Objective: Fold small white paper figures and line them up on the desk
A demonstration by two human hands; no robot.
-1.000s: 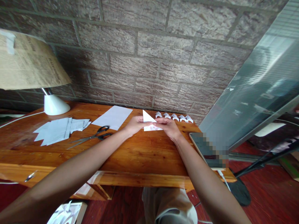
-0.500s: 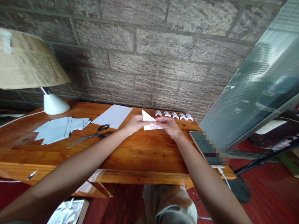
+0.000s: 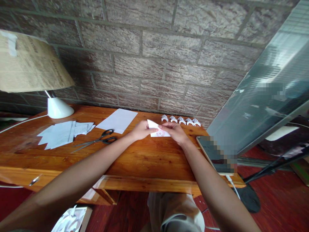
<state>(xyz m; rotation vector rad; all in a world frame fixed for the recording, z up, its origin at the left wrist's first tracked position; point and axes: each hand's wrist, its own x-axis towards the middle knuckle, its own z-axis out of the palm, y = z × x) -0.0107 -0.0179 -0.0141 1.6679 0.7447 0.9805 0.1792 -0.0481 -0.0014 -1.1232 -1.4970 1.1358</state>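
My left hand [image 3: 141, 130] and my right hand [image 3: 175, 132] both pinch a small folded white paper [image 3: 159, 131] with a red mark on it, pressed low over the wooden desk [image 3: 135, 161]. The paper's upper flap is folded down almost flat. A row of several small folded paper pieces [image 3: 180, 120] stands just behind my right hand, near the brick wall.
Black-handled scissors [image 3: 98, 140] lie left of my left hand. A white sheet [image 3: 117, 120] and cut paper scraps [image 3: 63, 133] lie further left, by a white lamp base [image 3: 57, 109]. A phone or tablet [image 3: 213, 155] rests at the desk's right edge.
The paper's upright triangular flap has been pressed down toward the desk. Both hands stayed in about the same place.
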